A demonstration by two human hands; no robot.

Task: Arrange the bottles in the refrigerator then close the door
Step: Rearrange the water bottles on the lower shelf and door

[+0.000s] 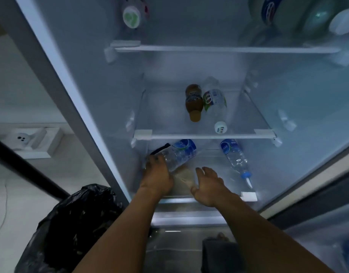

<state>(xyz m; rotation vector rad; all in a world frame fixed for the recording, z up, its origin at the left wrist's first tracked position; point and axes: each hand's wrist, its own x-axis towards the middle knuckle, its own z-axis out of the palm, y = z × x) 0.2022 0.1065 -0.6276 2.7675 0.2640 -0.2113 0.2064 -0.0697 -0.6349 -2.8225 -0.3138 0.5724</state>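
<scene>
Left hand (156, 172) curled around the neck end of a clear water bottle (179, 154), lying on its side at the left of the lower glass shelf (248, 196). Right hand (208, 184) wide and relaxed just beside it, holding nothing, hovering over a pale object that is too blurred to name, perhaps a bag. A second water bottle (235, 156) lying at the right of the same shelf, blue cap toward the front. Above, on the middle shelf (201, 136), a brown bottle (193, 102) and a green-labelled bottle (215, 104) touching side by side. Probably light, thin-walled plastic, easy to dent, and smooth, maybe wet from the cold. Better taken around the labelled middle, not by the cap. Refrigerator door not yet closed.
</scene>
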